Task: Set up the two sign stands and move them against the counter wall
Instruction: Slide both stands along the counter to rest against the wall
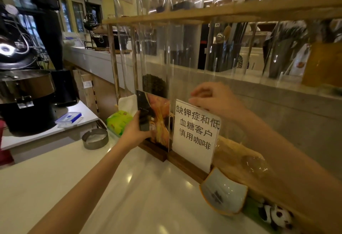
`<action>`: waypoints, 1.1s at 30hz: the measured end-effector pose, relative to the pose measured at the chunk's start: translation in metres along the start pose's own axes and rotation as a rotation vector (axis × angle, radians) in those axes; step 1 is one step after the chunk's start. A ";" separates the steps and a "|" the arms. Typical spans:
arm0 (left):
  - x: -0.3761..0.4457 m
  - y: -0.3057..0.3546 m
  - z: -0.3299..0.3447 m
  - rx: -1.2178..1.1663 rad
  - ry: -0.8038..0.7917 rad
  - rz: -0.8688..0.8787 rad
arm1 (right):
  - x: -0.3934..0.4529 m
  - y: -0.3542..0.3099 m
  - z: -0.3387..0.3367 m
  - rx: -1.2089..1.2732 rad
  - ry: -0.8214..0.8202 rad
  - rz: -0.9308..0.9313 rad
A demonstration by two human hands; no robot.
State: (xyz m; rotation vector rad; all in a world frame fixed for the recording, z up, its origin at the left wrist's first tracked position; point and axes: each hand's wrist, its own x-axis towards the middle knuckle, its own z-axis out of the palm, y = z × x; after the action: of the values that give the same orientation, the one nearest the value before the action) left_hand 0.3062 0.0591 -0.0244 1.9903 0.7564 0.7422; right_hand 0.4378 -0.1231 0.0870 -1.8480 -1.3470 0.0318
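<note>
Two acrylic sign stands upright side by side on the white glossy countertop (92, 178), bases touching, right up near the clear acrylic dispenser rack w/ wooden frame (157, 52); left hand (134, 132) wrapped round the left edge of the dark-and-orange picture sign stand w/ wooden base (157, 122), thumb in front, fingers behind; right hand (214, 98) pinching the top edge of the white sign stand w/ black Chinese characters (196, 134), fingertips on the rim; its wooden base sits flat on the counter, slightly angled; behind it the grey concrete counter wall (277, 119) runs off to the right. To the left of the stands: green tissue pack (119, 122) w/ a white tissue poking up, and a round metal ashtray (95, 138) nearer the counter edge; right of the white sign, a pale blue ceramic dish w/ orange rim (224, 191) leans tilted by the base; small panda toy (277, 215) further right, low in view; blue-lidded clear plastic box (69, 118) on the lower side table at left.
</note>
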 end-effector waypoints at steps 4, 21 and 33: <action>-0.010 -0.019 0.007 0.190 -0.033 -0.072 | 0.038 -0.015 0.017 -0.191 -0.183 -0.060; -0.027 -0.050 0.037 0.391 0.079 -0.043 | 0.078 -0.016 0.059 -0.308 -0.225 -0.165; -0.019 -0.050 0.042 0.403 0.072 -0.061 | 0.081 -0.009 0.062 -0.279 -0.181 -0.132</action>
State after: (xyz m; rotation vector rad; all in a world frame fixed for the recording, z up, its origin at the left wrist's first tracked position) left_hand 0.3136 0.0458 -0.0909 2.2941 1.0726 0.6665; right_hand 0.4365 -0.0204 0.0868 -2.0193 -1.6667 -0.0615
